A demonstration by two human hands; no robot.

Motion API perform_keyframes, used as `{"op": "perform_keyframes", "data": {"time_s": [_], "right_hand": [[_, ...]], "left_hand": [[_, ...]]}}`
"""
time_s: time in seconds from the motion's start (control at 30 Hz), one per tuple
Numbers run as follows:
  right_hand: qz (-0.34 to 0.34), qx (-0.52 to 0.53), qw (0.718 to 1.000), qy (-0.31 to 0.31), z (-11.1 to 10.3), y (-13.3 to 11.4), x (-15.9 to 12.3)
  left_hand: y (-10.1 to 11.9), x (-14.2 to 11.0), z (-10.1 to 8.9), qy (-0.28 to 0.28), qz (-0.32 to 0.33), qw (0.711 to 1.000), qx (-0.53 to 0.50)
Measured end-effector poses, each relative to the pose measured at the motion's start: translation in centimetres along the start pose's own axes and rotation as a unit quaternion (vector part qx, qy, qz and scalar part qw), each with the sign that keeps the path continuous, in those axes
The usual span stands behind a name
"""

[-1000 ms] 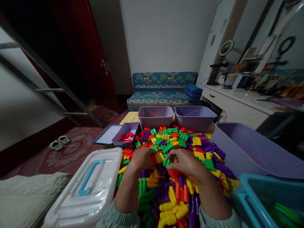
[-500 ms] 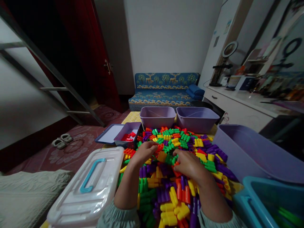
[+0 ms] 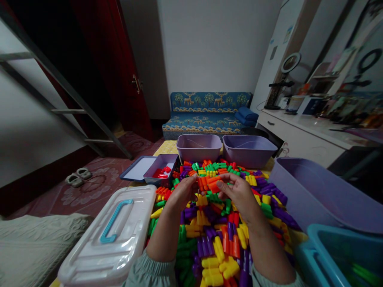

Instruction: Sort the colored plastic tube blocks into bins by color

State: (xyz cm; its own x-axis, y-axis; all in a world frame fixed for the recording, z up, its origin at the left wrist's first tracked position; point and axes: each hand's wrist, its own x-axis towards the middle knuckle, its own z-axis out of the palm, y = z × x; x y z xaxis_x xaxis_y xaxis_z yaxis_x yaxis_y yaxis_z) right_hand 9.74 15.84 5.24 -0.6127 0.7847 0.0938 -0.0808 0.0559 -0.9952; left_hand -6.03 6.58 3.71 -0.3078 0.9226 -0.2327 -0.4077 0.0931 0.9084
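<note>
Above the heap of bullet-shaped plastic building pieces (image 3: 209,243) my two hands face each other with orange pieces between them. My left hand (image 3: 184,191) is closed on one orange building piece (image 3: 203,183). Held in my right hand (image 3: 236,191), between thumb and fingers, is another orange building piece (image 3: 214,184). The two pieces look side by side and touching; whether they are joined I cannot tell. Yellow, green, purple and red pieces lie under and around both hands.
Two lilac bins (image 3: 199,148) stand at the back, a larger lilac bin (image 3: 323,191) at the right. Nearer is a turquoise bin (image 3: 344,247) with green pieces. On the left lie a white lid (image 3: 116,227) with a blue handle and a small box (image 3: 163,159) holding red pieces.
Both hands have come up off the heap and closer together. My right hand has an orange piece from the pile and brings it against the one in my left.
</note>
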Motion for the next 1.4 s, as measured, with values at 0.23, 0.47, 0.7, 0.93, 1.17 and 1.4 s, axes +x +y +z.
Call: {"op": "perform_keyframes", "data": {"time_s": [0.23, 0.47, 0.7, 0.93, 1.17, 1.4], "right_hand": [[-0.005, 0.026, 1.000, 0.005, 0.2, 0.4, 0.2], [0.010, 0.006, 1.000, -0.004, 0.2, 0.7, 0.5], [0.002, -0.048, 0.998, -0.043, 0.4, 0.9, 0.1], [-0.083, -0.174, 0.981, -0.022, 0.2, 2.0, 0.5], [-0.073, -0.196, 0.976, -0.063, -0.1, 2.0, 0.4], [-0.083, -0.259, 0.960, -0.067, -0.3, 1.8, 0.3]], "left_hand": [[0.0, 0.1, 0.2, -0.027, 0.000, 1.000, -0.003], [0.1, -0.5, 0.6, -0.056, 0.072, 0.992, 0.083], [0.0, -0.7, 1.6, -0.056, 0.091, 0.982, 0.155], [-0.9, 0.0, 1.0, -0.029, 0.111, 0.976, 0.183], [-0.5, 0.2, 1.1, -0.040, 0.116, 0.979, 0.161], [-0.8, 0.7, 0.8, -0.015, 0.124, 0.981, 0.147]]}}
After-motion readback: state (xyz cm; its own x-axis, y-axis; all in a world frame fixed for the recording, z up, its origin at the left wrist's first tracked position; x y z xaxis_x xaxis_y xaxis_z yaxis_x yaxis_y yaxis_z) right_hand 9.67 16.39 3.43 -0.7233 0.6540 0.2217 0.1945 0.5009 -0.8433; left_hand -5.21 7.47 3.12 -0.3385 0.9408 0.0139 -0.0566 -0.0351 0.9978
